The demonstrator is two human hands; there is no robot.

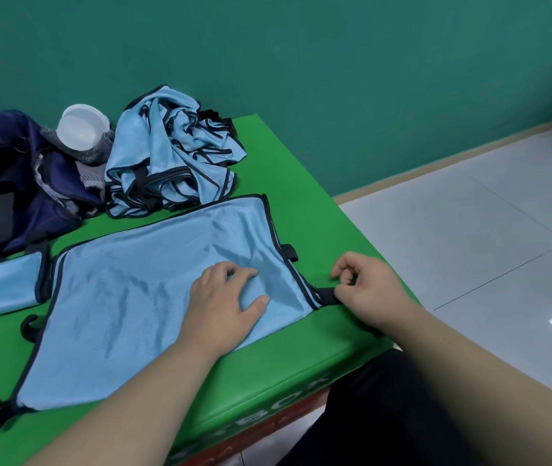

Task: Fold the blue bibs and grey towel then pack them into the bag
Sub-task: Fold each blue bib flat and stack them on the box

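My left hand (224, 297) presses flat on a blue bib (140, 297) spread across the green worktop (315, 223) while my right hand (365, 287) pinches its black strap (330, 295), heap of bibs (173, 153) and navy bag (15, 176) behind.

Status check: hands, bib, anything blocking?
Left hand flat on spread bib. Right hand pinching its black strap. Bib not yet folded; more in pile behind. Nothing in the way.

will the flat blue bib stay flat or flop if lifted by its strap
Lifted by the strap the right hand pinches, the bib probably flops: thin cloth wrinkling under the left hand, like the crumpled pile. Its sheen suggests it slides easily on the table.
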